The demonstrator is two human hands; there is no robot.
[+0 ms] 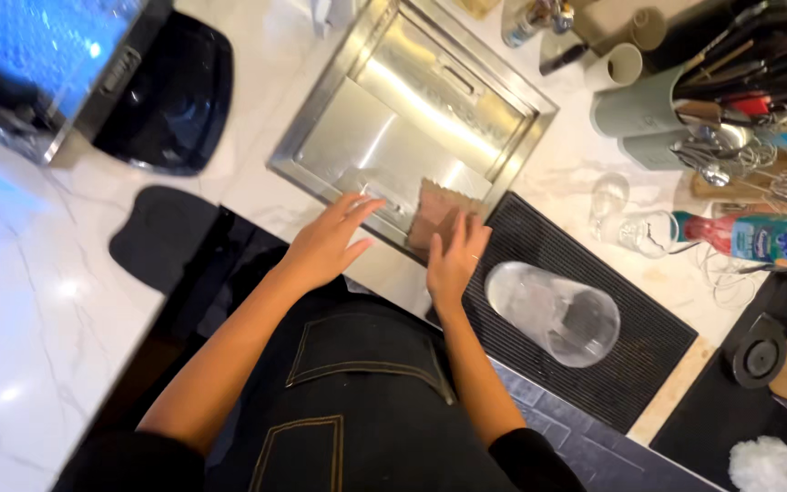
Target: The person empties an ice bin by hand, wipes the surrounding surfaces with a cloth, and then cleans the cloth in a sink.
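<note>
On steel sink, two hands, left hand, right hand, one brown cloth

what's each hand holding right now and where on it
Right hand rests on the near edge of the brown folded cloth; a closed grip cannot be told. Left hand holds nothing.

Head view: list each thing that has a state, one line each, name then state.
Left hand: open, fingers spread, at the bin's near edge.
Right hand: flat on the cloth.
Cloth: draped over the bin's rim.
Bin: lid shut.
Glass: empty, on its side on the mat.
Bottle: lying down.
</note>
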